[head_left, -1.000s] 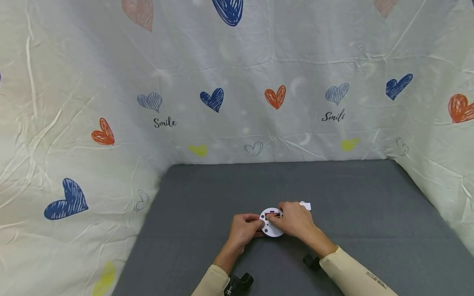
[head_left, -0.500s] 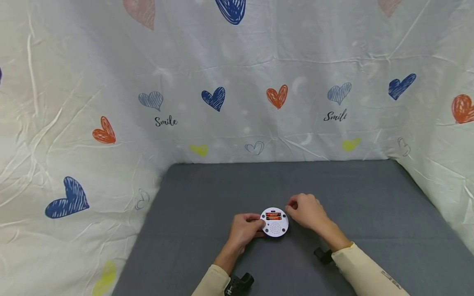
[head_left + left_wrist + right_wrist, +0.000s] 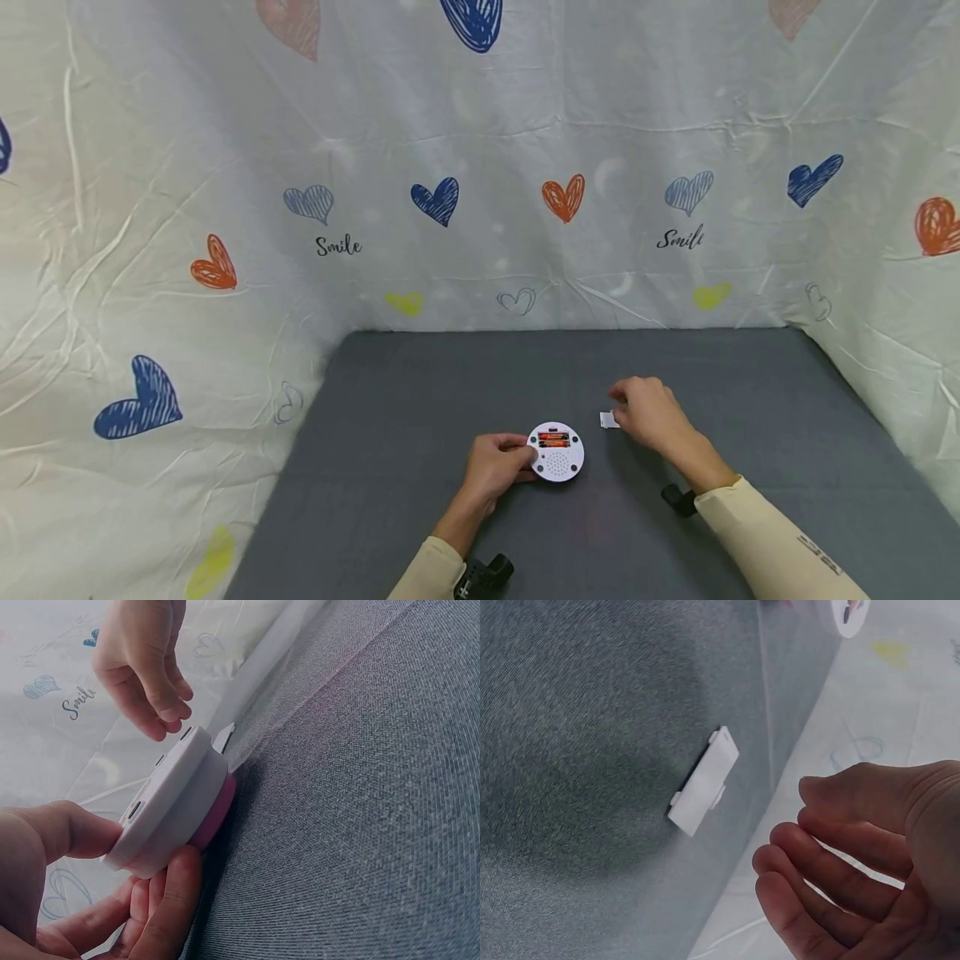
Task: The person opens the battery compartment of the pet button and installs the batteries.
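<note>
Grey desk (image 3: 420,383) fills the lower frame. At lower centre our left fingers (image 3: 174,892) pinch the round battery device (image 3: 558,463); to its right, our right fingers (image 3: 832,874), loosely curled and empty, hover near the white battery cover (image 3: 705,780), which we best pinch by its edges.

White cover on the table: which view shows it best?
Right wrist: the white cover lies whole in view, tabs included, nothing in front of it. Head: small, its right part hidden behind the right hand. Left wrist: only a thin sliver, nearly edge-on, beyond the round white device.
</note>
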### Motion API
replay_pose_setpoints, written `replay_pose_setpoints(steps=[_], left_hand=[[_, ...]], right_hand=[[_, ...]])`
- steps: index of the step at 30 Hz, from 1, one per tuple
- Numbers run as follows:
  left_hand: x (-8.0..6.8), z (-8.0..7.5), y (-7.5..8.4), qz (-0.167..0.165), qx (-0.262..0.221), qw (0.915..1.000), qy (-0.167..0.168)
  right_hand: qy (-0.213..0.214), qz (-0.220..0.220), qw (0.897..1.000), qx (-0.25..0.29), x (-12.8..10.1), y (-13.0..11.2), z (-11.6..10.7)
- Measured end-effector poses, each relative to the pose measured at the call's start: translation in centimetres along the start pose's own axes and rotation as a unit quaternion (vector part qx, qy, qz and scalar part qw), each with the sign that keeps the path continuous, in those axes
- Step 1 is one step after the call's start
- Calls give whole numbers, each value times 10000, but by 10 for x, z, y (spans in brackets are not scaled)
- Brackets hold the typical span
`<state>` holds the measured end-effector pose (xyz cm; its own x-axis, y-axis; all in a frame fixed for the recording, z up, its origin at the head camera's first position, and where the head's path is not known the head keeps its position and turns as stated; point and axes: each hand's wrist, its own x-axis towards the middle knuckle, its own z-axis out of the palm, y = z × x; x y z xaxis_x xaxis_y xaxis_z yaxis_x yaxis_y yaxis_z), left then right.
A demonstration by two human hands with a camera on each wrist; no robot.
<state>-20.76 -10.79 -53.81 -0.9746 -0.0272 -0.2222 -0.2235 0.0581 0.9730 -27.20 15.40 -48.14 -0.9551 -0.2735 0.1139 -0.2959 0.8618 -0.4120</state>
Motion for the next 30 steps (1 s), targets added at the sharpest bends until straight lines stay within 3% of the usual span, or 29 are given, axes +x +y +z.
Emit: replay_pose_setpoints(steps=[9,23,30], left_hand=[[-1,-1,0,6,38,10000,7],[-1,-1,-1,29,-7,10000,-17],[-1,-1,0,46,-28,10000,-28]], right_hand=[[-115,-187,9985,-494,4,5,7],[-1,-720,9939,-833,7,13,25],[-29,-782,9920,-988,6,14,30]])
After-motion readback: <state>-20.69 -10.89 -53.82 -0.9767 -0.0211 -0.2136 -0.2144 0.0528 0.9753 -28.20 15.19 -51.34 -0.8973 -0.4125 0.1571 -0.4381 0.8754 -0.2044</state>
